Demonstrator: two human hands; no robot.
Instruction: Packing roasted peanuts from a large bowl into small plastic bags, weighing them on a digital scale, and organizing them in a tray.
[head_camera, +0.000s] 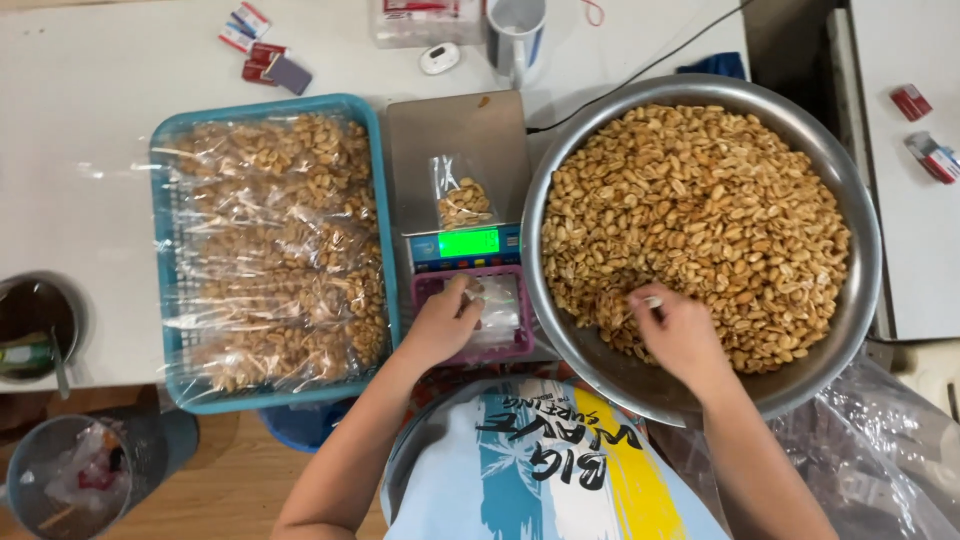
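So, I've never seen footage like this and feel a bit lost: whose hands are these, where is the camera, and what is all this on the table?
The camera sits on a person's head and looks straight down, so both hands are that person's own. The left hand reaches into a small pink basket of clear empty bags. The right hand digs into a big metal bowl full of peanuts, holding something small and white that I cannot make out. Between them stands a kitchen scale with a lit green display, bearing one partly filled bag. On the left, a blue tray holds filled bags of peanuts.
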